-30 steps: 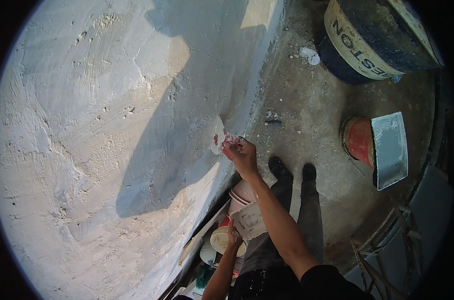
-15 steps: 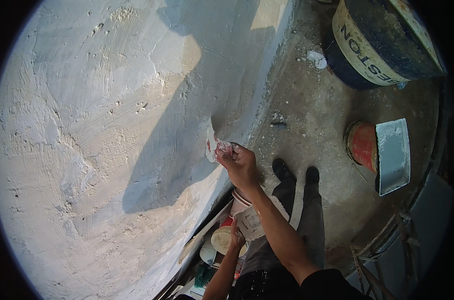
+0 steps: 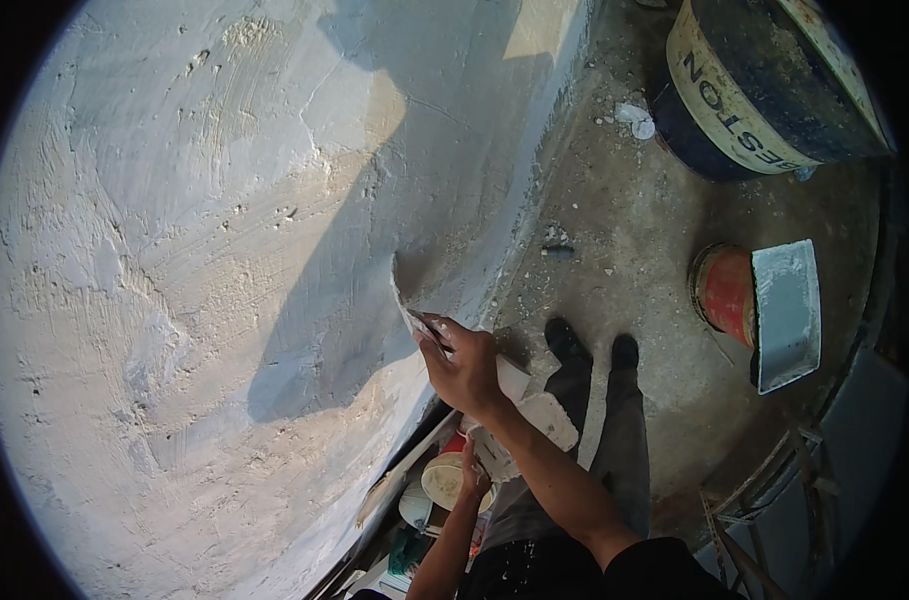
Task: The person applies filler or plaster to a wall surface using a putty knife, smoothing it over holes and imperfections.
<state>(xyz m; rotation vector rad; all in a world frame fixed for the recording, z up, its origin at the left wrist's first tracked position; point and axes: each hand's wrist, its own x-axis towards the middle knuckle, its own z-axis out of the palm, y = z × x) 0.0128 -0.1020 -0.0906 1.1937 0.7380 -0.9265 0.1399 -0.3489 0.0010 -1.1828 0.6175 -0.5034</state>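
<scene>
My right hand [image 3: 464, 368] is closed round the handle of a putty knife [image 3: 401, 298]. Its blade, smeared with white, appears nearly edge-on and rests against the plastered wall [image 3: 174, 250], in the shadow cast there. Lower down, my left hand [image 3: 474, 472] grips the edge of a plaster-crusted board [image 3: 544, 418], held below my right forearm. That forearm hides part of the board. Most of the left fingers are covered by the board.
A dark drum with a pale band [image 3: 734, 110] stands at the far right on the concrete floor [image 3: 664, 250]. Nearer are a red bucket [image 3: 726, 295] and a grey-white tray [image 3: 786, 315]. Buckets [image 3: 444, 482] crowd the wall's foot by my left arm. A frame [image 3: 764, 480] stands lower right.
My right hand has moved left and slightly down along the wall with the putty knife, whose blade has turned from face-on to nearly edge-on. My left hand and the board have stayed nearly still.
</scene>
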